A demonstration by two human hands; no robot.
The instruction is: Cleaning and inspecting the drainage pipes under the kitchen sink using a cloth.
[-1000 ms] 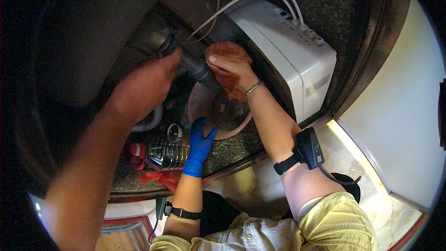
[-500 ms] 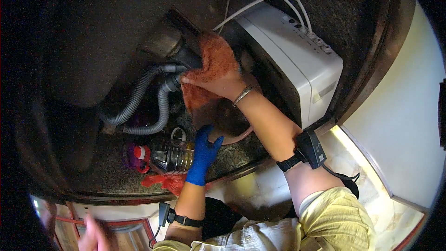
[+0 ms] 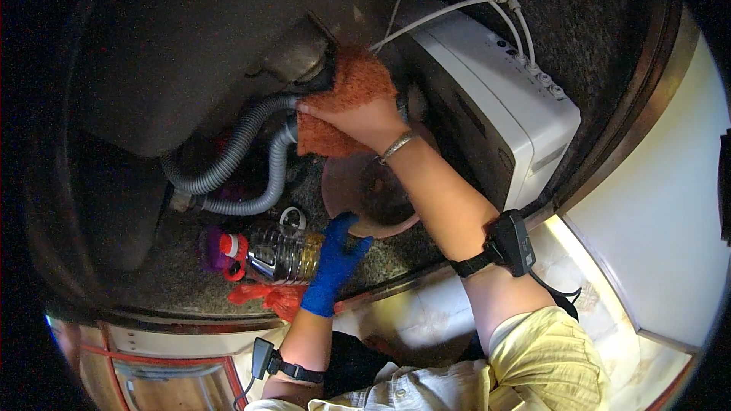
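Observation:
My right hand (image 3: pixel 373 123), bare with a bracelet at the wrist, grips a rust-orange cloth (image 3: pixel 354 80). The cloth lies against the drain fitting where two grey corrugated hoses (image 3: pixel 274 171) come together; the hand and cloth hide most of that joint. Below it stands a pinkish basin (image 3: pixel 335 190) with a dark inside. At the basin's near rim is my left hand (image 3: pixel 336 255) in a blue glove, thumb and fingers apart, holding nothing. Whether it touches the rim I cannot tell. Beside that hand, a clear plastic bottle (image 3: pixel 283 255) with a red cap lies on its side.
A white box-shaped appliance (image 3: pixel 487 91) with white tubes (image 3: pixel 449 6) stands to the right. A crumpled red plastic bag (image 3: pixel 274 298) lies near the cabinet's front edge. Metal sink-drain part (image 3: pixel 293 53) hangs above the hoses. A white ring (image 3: pixel 292 219) sits by the bottle.
My right hand has shifted slightly with the cloth, which now sits flatter around the fitting. The view has moved a little. A blurred hand at the lower left is gone from view.

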